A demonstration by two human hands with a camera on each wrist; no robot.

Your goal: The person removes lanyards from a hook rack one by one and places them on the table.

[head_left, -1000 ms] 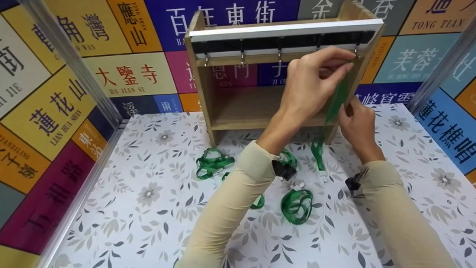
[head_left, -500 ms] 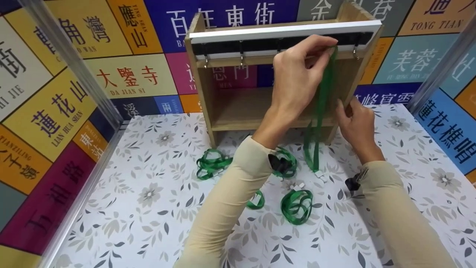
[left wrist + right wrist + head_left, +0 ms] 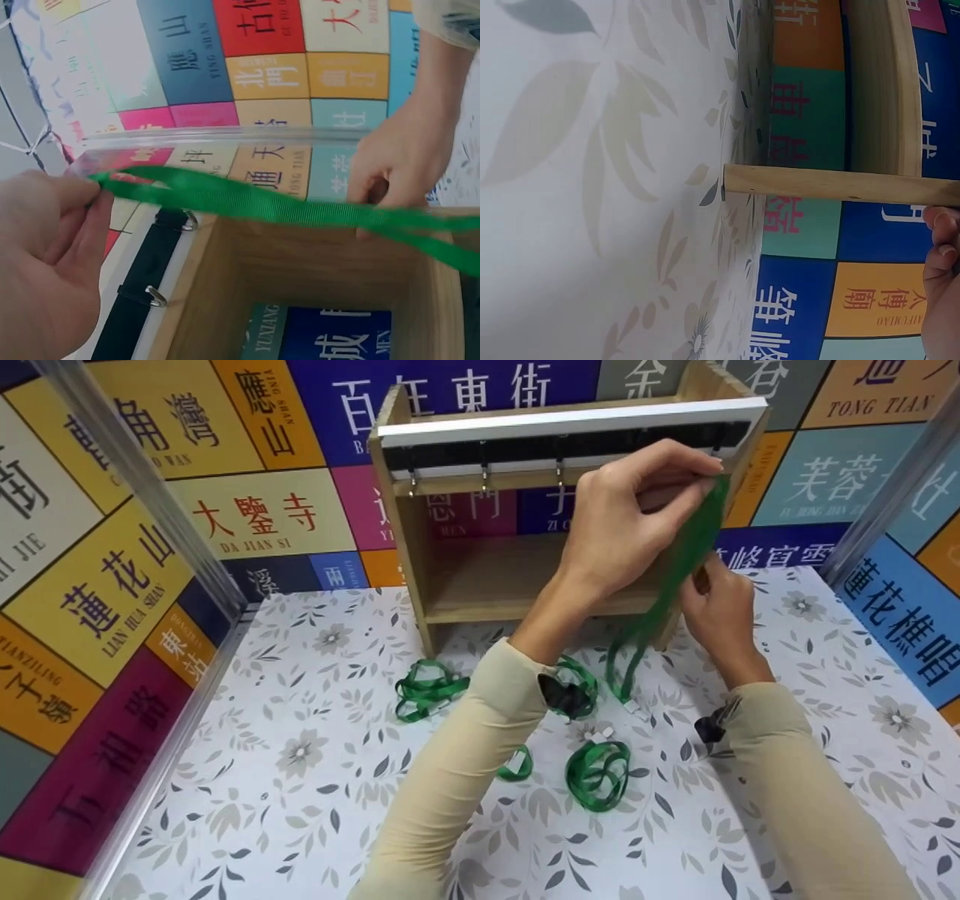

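Note:
My left hand (image 3: 626,521) pinches the top of a green lanyard (image 3: 697,529) between thumb and fingertips, at the right end of the hook strip. In the head view the hand covers the rightmost hook. The lanyard's two strands hang down slantwise, its white end piece (image 3: 634,706) low over the table. In the left wrist view the lanyard (image 3: 262,201) stretches across from the fingertips, apart from the metal hook (image 3: 190,220) there. My right hand (image 3: 721,611) grips the front edge of the right side panel (image 3: 840,184) of the wooden rack (image 3: 401,510).
Coiled green lanyards lie on the flower-patterned cloth (image 3: 225,810): one left coil (image 3: 427,690), one front coil (image 3: 598,776), others partly behind the left sleeve (image 3: 450,780). More metal hooks (image 3: 485,478) line the rack's black strip. A sign-printed wall (image 3: 270,510) stands behind.
The left hand first drew the lanyard leftward from the rightmost hook, then carried it back right to that end. The lanyard's lower end shifted left. The right hand stayed on the panel.

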